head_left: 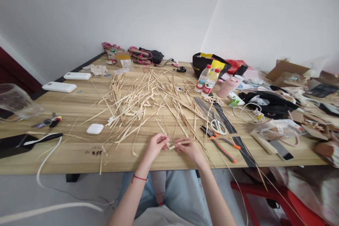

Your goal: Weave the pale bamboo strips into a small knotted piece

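Near the table's front edge my left hand (158,144) pinches the end of a pale flat plant-fibre strip (171,146). My right hand (189,149) grips the same strip a few centimetres away, its fingers closed. Between the two hands the strip bends at an angle, and a long part of it (219,137) runs off to the right past my right hand. Beyond my hands a loose heap of similar strips (135,95) spreads over the table. To the right of my right hand lie orange-handled pliers (222,148) and white-handled scissors (218,126).
Two water bottles (210,83), a pink cup (228,86) and a black bag (267,104) stand right of the heap. A white case (95,129), keys (50,123) and a cable (50,155) lie left. Another person's sleeve (304,187) shows at lower right, by a red stool (291,201).
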